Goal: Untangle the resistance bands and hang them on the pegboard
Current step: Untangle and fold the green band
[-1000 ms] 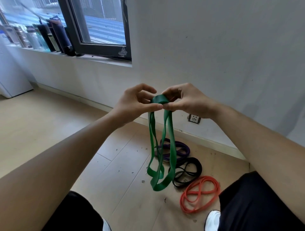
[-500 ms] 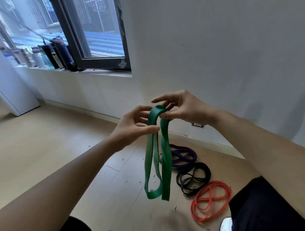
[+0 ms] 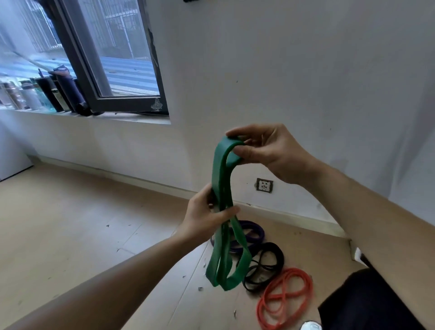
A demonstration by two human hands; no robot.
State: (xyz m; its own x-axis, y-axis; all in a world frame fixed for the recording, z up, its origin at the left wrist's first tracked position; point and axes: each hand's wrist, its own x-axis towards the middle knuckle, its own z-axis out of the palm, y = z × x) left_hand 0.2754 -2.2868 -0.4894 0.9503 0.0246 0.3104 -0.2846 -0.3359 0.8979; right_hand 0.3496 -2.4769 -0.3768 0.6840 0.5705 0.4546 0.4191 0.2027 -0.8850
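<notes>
A wide green resistance band (image 3: pixel 218 179) hangs doubled in front of me. My right hand (image 3: pixel 266 150) pinches its top fold between thumb and fingers. Lower down, my left hand (image 3: pixel 207 214) grips the hanging strands around their middle, and the loops dangle below it above the floor. On the wooden floor behind lie a purple band (image 3: pixel 253 234), a black band (image 3: pixel 266 266) and an orange-red band (image 3: pixel 284 299), each coiled. A dark edge at the top of the wall (image 3: pixel 191 1) may be the pegboard; I cannot tell.
A white wall with a socket (image 3: pixel 264 185) stands close ahead. A dark-framed window (image 3: pixel 122 70) is at the upper left, with several bottles (image 3: pixel 47 91) on its sill. A white appliance (image 3: pixel 9 150) is at the far left. Small debris dots the floor.
My left hand has slid down the green band from beside the right hand to the strands' middle. The right hand has stayed on the top fold. The view has tilted upward.
</notes>
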